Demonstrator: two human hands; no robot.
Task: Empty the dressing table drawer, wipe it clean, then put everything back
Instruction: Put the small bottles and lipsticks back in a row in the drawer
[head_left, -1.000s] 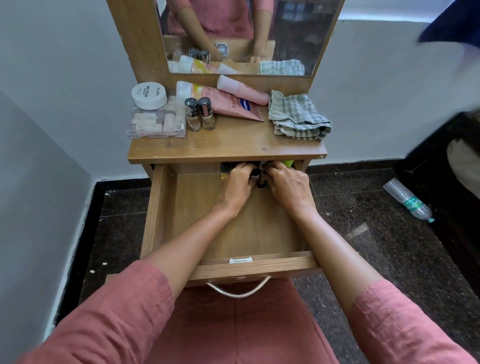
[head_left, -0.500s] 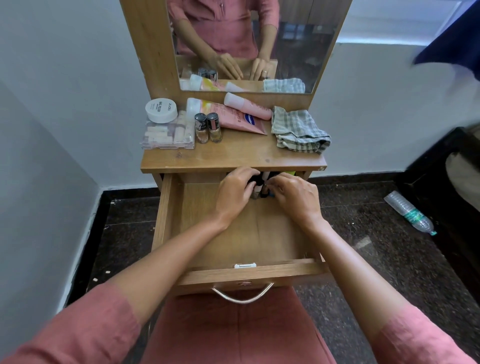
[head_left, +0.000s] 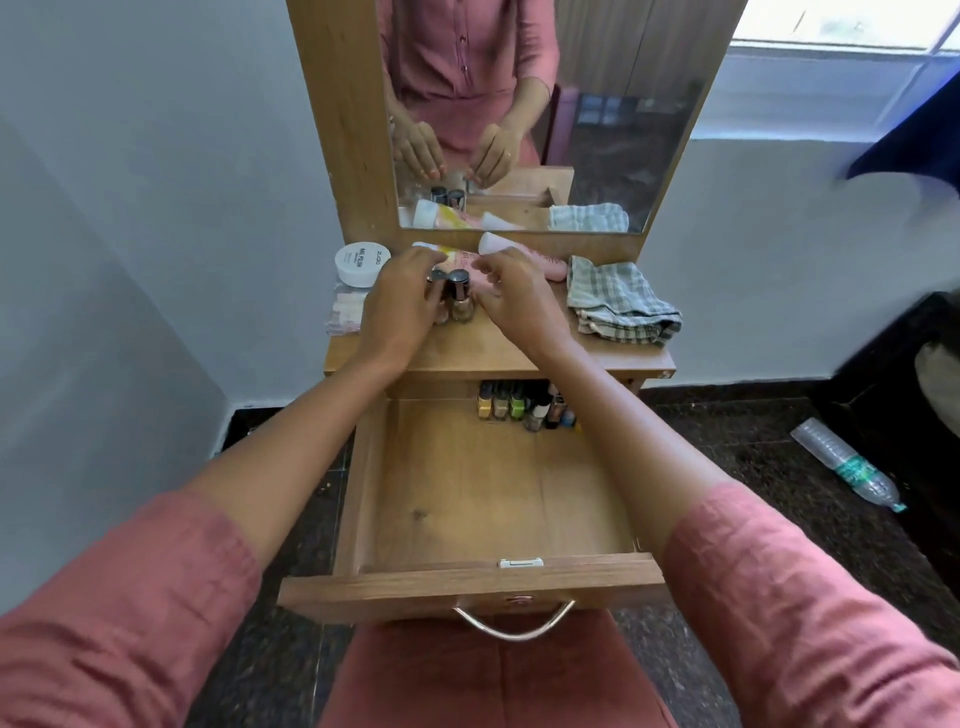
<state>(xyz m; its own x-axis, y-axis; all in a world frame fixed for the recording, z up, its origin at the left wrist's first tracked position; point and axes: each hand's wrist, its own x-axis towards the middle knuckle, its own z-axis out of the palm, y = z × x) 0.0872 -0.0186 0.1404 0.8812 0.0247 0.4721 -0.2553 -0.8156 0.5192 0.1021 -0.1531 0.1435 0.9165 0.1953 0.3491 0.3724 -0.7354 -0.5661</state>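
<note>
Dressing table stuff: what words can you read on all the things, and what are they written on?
"NAIL POLISH": on the white jar lid, printed sideways.
"zudio": on the same lid, beside it. The letters are small, so this is my best reading.
A smaller line on that lid: too blurred to read.
Print on the pink tube: too blurred.
Labels on the small bottles in the drawer: too small.
Green label on the clear plastic bottle: blurred.

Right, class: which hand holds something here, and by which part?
The left hand has its fingers curled round the left nail polish bottle, below its cap. Whether the right hand holds the other bottle cannot be told.
</note>
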